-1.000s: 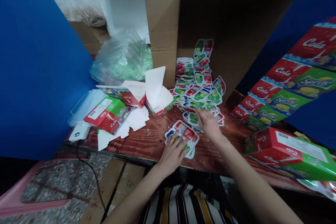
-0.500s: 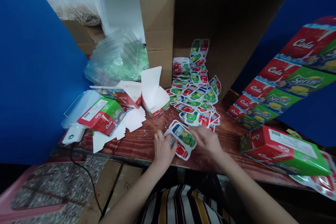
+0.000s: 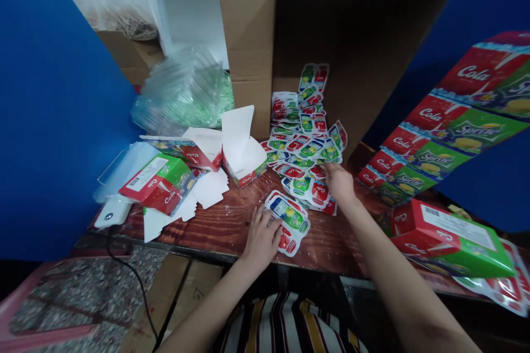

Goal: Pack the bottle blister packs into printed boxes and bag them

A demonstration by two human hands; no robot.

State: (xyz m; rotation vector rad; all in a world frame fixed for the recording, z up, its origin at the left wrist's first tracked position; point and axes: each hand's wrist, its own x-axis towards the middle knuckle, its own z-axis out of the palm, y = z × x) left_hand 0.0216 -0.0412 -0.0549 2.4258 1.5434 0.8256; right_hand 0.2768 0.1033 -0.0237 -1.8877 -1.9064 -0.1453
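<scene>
My left hand (image 3: pixel 262 236) lies on a small stack of bottle-shaped packets (image 3: pixel 291 215) at the table's front, fingers stretched and slightly apart. These flat packets have red Cola and green Sprite prints with white borders. My right hand (image 3: pixel 340 183) is at the right side of a loose heap of the same packets (image 3: pixel 308 149), which spills out of a cardboard box. Its fingertips are closed at the edge of a red packet (image 3: pixel 318 172); the thumb is partly hidden.
The large cardboard box (image 3: pixel 250 55) stands open behind the heap. On the left are open cartons (image 3: pixel 247 168), a closed Cola carton (image 3: pixel 159 182) and clear plastic packaging (image 3: pixel 182 88). Stacked cartons (image 3: pixel 430 116) and a lying carton (image 3: pixel 451 240) are on the right. A cable (image 3: pixel 138 281) hangs off the front edge.
My right hand has moved from the small stack up and away to the heap. My left hand has stayed by the stack, its fingers flatter. Packets at the heap's front have shifted slightly.
</scene>
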